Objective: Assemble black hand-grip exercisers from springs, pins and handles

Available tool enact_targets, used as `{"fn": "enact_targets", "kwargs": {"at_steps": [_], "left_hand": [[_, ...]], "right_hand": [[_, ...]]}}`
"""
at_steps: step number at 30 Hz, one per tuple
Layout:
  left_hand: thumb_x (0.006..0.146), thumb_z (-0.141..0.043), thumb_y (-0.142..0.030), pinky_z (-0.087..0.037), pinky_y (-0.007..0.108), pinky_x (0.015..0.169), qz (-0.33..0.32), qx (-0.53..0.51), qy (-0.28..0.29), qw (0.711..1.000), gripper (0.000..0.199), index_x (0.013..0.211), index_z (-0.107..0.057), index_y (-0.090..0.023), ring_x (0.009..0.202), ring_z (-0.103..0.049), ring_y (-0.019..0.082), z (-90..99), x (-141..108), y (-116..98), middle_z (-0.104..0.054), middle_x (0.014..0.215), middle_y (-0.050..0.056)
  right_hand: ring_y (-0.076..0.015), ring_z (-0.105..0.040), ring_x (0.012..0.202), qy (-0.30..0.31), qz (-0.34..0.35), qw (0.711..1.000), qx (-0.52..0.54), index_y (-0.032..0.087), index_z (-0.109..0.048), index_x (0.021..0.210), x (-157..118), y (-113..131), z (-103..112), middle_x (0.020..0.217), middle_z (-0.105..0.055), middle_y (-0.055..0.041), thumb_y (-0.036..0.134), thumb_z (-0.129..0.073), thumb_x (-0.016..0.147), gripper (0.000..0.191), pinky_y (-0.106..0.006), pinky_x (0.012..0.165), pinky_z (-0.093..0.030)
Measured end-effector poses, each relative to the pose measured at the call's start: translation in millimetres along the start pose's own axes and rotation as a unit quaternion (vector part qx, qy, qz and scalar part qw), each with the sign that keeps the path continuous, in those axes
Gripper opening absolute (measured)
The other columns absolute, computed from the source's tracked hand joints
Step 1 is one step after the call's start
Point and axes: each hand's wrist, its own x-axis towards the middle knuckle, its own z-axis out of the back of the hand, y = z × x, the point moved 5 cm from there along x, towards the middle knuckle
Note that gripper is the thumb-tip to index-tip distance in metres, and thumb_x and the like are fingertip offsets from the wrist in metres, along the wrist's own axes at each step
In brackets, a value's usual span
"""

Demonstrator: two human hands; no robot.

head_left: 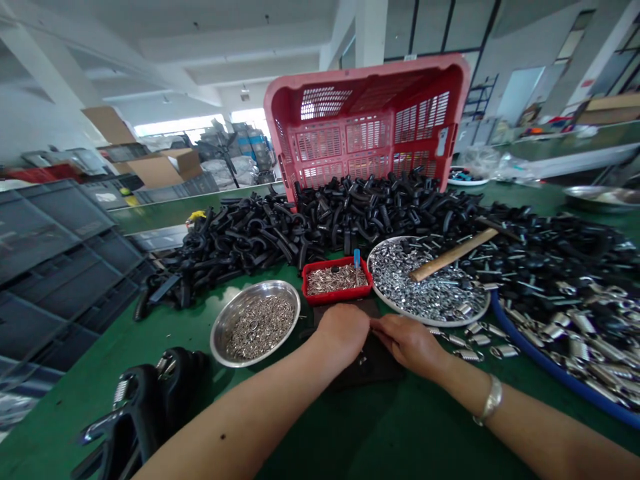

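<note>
Fingers, left hand (344, 333): curled under and hidden behind the knuckles; impossible to tell whether clamped on something or merely closed.
Fingers, right hand (413, 343): bunched toward the left hand, tips too obscured to tell apart from together; probably angled inward for close, two-handed work.
Piece at the hands: presumably between both hands, above the flat dark pad (373, 380) (too well covered to name); pad likely there to protect the green desk (195, 340).
Small red rectangular plastic tray (336, 298): just beyond the hands, full of slim metal pins, with a blue-handled tool (357, 258) upright inside; probably central for reach from either side.
Shiny steel bowl (219, 347): left of the pad, holding tiny metal pieces, its raised rim seemingly useful against scattering.
Round pale tray (397, 311): right of the red tray, heaped with small silvery parts, a wooden-handled hammer (450, 257) laid across, likely for quick grabbing.
Blue-rimmed container (550, 380): far right, loaded with metal springs.
Large red plastic crate (367, 73): tipped on its side behind the black curved parts (260, 230), mouth forward, perhaps for easy raking out.
</note>
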Motion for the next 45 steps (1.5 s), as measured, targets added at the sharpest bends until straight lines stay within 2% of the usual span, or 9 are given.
{"fn": "enact_targets", "kwargs": {"at_steps": [3,6,9,16,24,30,34,40,45], "left_hand": [[0.083,-0.046,-0.02,-0.046,0.029,0.069,0.029,-0.084,-0.077,0.993,0.017,0.085,-0.062,-0.015,0.08,-0.061,0.019,-11.9,-8,18,-0.065,0.086,0.006],[0.082,-0.052,-0.032,-0.045,0.024,0.071,0.085,-0.215,-0.163,0.959,0.016,0.086,-0.06,-0.019,0.08,-0.059,0.014,-27.2,-19,35,-0.065,0.086,0.0],[0.083,-0.05,-0.034,-0.043,0.022,0.071,0.106,-0.228,-0.194,0.948,0.018,0.087,-0.06,-0.02,0.08,-0.058,0.012,-36.9,-26,35,-0.064,0.085,-0.001],[0.086,-0.043,-0.033,-0.042,0.025,0.068,0.032,-0.109,-0.171,0.979,0.021,0.087,-0.06,-0.021,0.081,-0.057,0.016,-36.0,-44,13,-0.062,0.088,0.002],[0.087,-0.04,-0.031,-0.038,0.023,0.061,0.111,-0.111,-0.149,0.976,0.02,0.083,-0.058,-0.023,0.076,-0.056,0.014,-36.1,-45,18,-0.062,0.081,0.0],[0.087,-0.04,-0.037,-0.041,0.025,0.068,0.071,-0.149,-0.154,0.974,0.024,0.093,-0.059,-0.025,0.083,-0.056,0.015,-38.1,-52,14,-0.063,0.091,0.0],[0.062,-0.06,-0.062,-0.04,0.034,0.084,0.051,-0.167,-0.175,0.969,0.067,0.117,-0.05,-0.025,0.099,-0.049,0.023,-34.9,-55,13,-0.06,0.11,0.003],[0.06,-0.064,-0.058,-0.038,0.037,0.089,0.103,-0.162,-0.171,0.966,0.068,0.117,-0.05,-0.025,0.104,-0.046,0.025,-32.5,-40,17,-0.054,0.117,0.005],[0.056,-0.064,-0.06,-0.034,0.043,0.092,0.087,-0.166,-0.193,0.963,0.074,0.117,-0.048,-0.022,0.108,-0.044,0.027,-34.4,-40,11,-0.049,0.125,0.006]], "right_hand": [[-0.0164,-0.059,0.076,-0.012,0.004,1.0,0.0,0.014,-0.057,0.108,-3,-2,-1,0.081,-0.063,-0.0083,0.016,-0.04,0.085,0.029,-0.029,0.066,-0.048],[-0.0165,-0.059,0.076,-0.028,-0.004,1.0,0.008,0.015,-0.057,0.107,-3,-2,1,0.081,-0.064,-0.0077,0.016,-0.043,0.084,0.027,-0.029,0.068,-0.048],[-0.016,-0.06,0.076,-0.033,-0.011,0.999,0.02,0.016,-0.059,0.103,-3,0,6,0.082,-0.064,-0.0069,0.017,-0.044,0.083,0.025,-0.029,0.068,-0.049],[-0.0159,-0.059,0.074,-0.011,0.011,0.999,-0.032,0.016,-0.06,0.102,-12,7,7,0.077,-0.063,-0.0074,0.02,-0.043,0.085,0.025,-0.028,0.065,-0.048],[-0.015,-0.06,0.073,-0.046,-0.006,0.998,0.043,0.019,-0.062,0.09,-6,7,10,0.077,-0.064,-0.0055,0.02,-0.046,0.084,0.017,-0.027,0.065,-0.048],[-0.0161,-0.058,0.071,-0.007,-0.068,0.998,-0.008,0.018,-0.058,0.08,-5,3,6,0.074,-0.062,-0.0047,0.021,-0.046,0.083,0.013,-0.028,0.066,-0.046],[-0.017,-0.059,0.073,-0.008,-0.113,0.993,-0.03,0.017,-0.058,0.08,1,-13,1,0.076,-0.062,-0.0054,0.022,-0.046,0.082,0.013,-0.028,0.066,-0.046],[-0.0178,-0.06,0.083,-0.044,-0.07,0.996,-0.017,0.017,-0.059,0.097,-2,-21,-2,0.087,-0.065,-0.0081,0.02,-0.041,0.085,0.022,-0.031,0.073,-0.048],[-0.0172,-0.06,0.082,0.034,-0.035,0.998,-0.051,0.017,-0.055,0.112,-9,-15,5,0.088,-0.065,-0.0083,0.021,-0.039,0.085,0.032,-0.03,0.072,-0.049]]}}
